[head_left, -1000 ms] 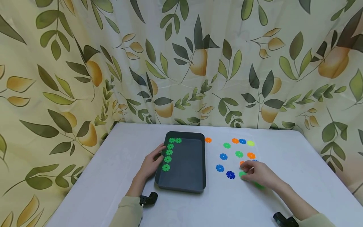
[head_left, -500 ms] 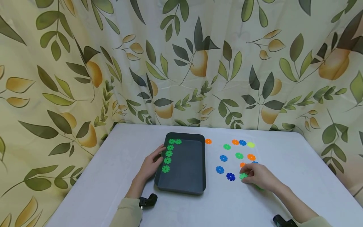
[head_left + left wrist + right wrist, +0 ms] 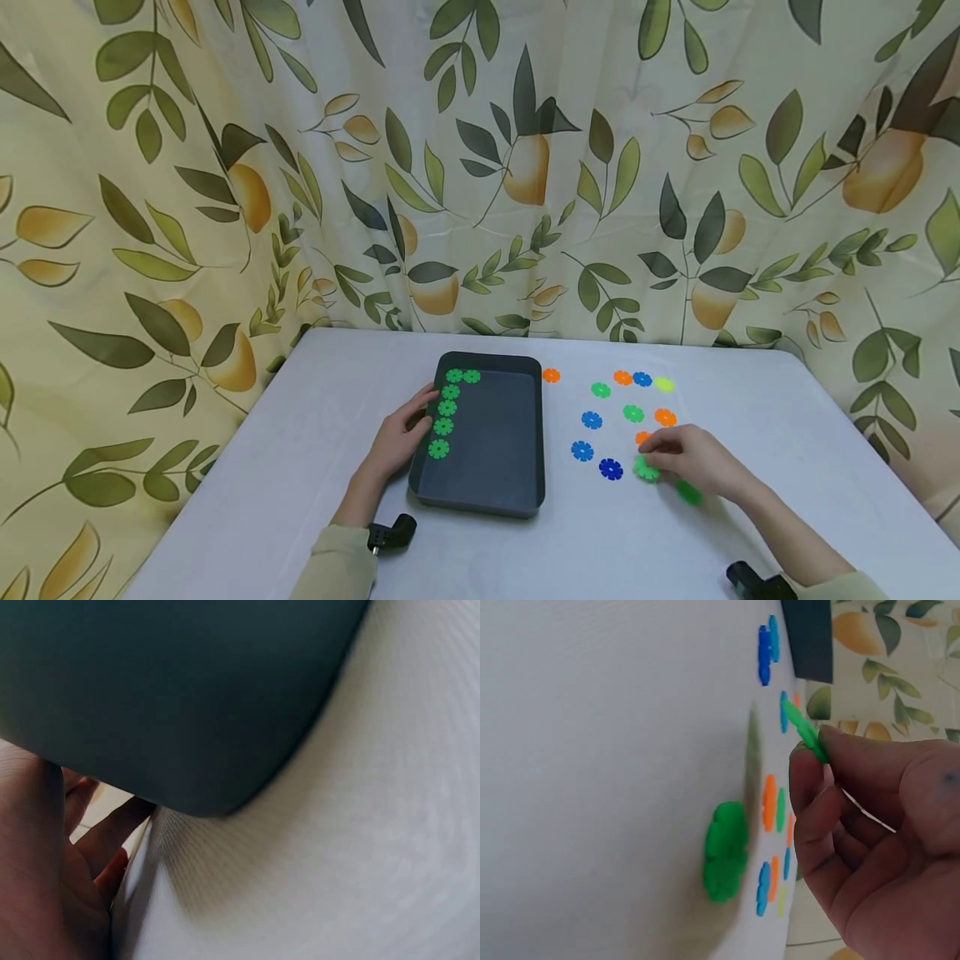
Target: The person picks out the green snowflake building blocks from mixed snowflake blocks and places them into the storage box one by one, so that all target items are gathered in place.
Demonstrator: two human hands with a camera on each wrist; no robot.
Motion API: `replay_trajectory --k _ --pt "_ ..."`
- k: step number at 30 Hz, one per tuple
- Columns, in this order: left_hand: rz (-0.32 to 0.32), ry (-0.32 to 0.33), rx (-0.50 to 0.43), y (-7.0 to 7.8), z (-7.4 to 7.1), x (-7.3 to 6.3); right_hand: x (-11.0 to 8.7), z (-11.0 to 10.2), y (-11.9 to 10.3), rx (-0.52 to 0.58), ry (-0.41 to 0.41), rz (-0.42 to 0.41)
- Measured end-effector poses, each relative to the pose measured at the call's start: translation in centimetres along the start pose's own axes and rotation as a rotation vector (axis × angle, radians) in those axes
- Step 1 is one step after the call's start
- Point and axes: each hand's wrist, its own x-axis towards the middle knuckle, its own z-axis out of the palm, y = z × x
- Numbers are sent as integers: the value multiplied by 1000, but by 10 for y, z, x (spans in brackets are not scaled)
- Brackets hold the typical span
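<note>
A dark grey tray (image 3: 491,433) lies on the white table, with several green flower-shaped plastic discs (image 3: 444,426) along its left side and top left corner. My left hand (image 3: 397,439) touches the tray's left rim, thumb and fingers apart; in the left wrist view the tray (image 3: 187,697) hides its fingertips. My right hand (image 3: 697,462) pinches a green flower-shaped disc (image 3: 806,731) between thumb and forefinger, tilted and raised off the table. Under this hand another green disc (image 3: 726,851) appears.
Right of the tray, several loose discs are scattered: orange (image 3: 551,376), light blue (image 3: 582,451), dark blue (image 3: 611,469), yellow (image 3: 663,384) and green (image 3: 633,413). A leaf-patterned curtain (image 3: 480,167) hangs behind the white table (image 3: 337,375).
My right hand has taken hold of a green disc and lifted it slightly, uncovering more of the green disc beneath. My left hand and the tray have stayed in place.
</note>
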Motion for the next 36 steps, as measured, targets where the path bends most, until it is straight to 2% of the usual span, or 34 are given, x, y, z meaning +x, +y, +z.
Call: replay_trajectory --k 5,8,16,23,36 --pt "-6 3 -3 2 1 1 2 -7 -11 136 -4 -10" --pt "7 6 2 2 1 1 6 -10 -20 182 -13 -31" --pt "20 -2 -5 3 2 0 20 -6 -44 254 -4 -86" --pt "17 -2 -13 2 1 -1 43 3 -65 289 6 -112" --pt "21 15 -14 1 2 -4 79 18 -102 417 -15 -159"
